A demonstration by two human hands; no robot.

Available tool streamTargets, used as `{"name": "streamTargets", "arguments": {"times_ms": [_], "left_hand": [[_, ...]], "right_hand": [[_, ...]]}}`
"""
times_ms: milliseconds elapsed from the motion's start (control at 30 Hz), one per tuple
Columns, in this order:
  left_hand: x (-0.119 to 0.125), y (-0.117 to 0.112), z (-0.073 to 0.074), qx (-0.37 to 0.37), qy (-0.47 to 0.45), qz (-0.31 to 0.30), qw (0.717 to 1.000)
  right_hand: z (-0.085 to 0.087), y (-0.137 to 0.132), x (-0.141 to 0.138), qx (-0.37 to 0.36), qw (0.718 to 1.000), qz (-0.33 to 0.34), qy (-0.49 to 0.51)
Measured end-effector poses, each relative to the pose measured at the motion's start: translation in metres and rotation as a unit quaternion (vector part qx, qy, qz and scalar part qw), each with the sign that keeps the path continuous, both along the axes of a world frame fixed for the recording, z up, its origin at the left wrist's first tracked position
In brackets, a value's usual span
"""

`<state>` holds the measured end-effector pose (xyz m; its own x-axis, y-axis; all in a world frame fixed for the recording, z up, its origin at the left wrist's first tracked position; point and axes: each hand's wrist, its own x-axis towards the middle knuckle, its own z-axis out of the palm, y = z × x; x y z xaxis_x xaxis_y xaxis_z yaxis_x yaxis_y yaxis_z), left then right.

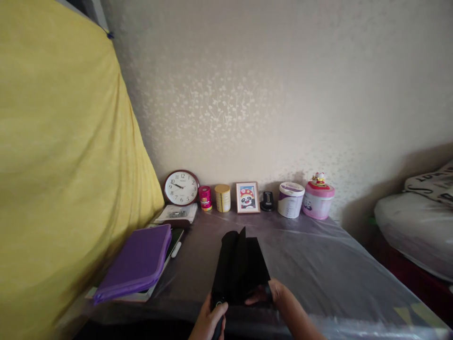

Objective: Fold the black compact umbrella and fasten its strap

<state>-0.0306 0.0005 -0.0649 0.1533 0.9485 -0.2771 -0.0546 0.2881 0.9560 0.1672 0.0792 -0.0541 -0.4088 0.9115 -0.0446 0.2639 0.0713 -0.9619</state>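
Note:
A black folding umbrella, its canopy closed but loose, points away from me over the near part of the table. My left hand is wrapped round its dark handle, with the thumb lying along the top near a small round button. On the other side, my right hand grips a canopy flap at its lower right edge. Dark fabric hides part of those fingers. One fold of the canopy stands up near the far end, and the right flap is spread flat.
A plastic-covered table runs to the wall. At left lies a purple zip folder on books, beside a yellow curtain. Along the wall stand a clock, tins, a framed panda picture and tubs.

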Motion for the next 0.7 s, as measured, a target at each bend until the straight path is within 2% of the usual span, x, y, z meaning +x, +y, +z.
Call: {"name": "streamTargets", "arguments": {"times_ms": [67, 100, 267, 367, 433, 500, 567, 700], "left_hand": [[0.003, 0.000, -0.005, -0.015, 0.009, 0.014, 1.000], [0.004, 0.001, -0.007, -0.020, 0.013, 0.019, 1.000], [0.007, 0.002, -0.012, -0.033, 0.039, 0.030, 0.998], [0.010, 0.002, -0.008, -0.037, 0.049, 0.037, 0.997], [0.013, 0.001, -0.004, -0.044, 0.057, 0.037, 0.997], [0.015, 0.001, 0.001, -0.047, 0.065, 0.039, 0.996], [0.018, 0.000, 0.004, -0.046, 0.071, 0.042, 0.995], [0.022, -0.002, 0.010, -0.048, 0.079, 0.053, 0.994]], "right_hand": [[0.007, -0.001, 0.010, -0.084, 0.995, 0.043, 0.021], [0.010, -0.002, 0.016, -0.115, 0.992, 0.038, 0.036], [0.020, 0.004, 0.056, -0.162, 0.980, -0.074, 0.089], [0.022, 0.013, 0.084, -0.111, 0.979, -0.164, 0.050], [0.022, 0.017, 0.095, -0.021, 0.965, -0.263, -0.007], [0.022, 0.018, 0.092, 0.092, 0.942, -0.321, -0.044], [0.024, 0.015, 0.077, 0.165, 0.935, -0.312, -0.038], [0.032, -0.003, 0.030, 0.154, 0.957, -0.245, -0.015]]}}
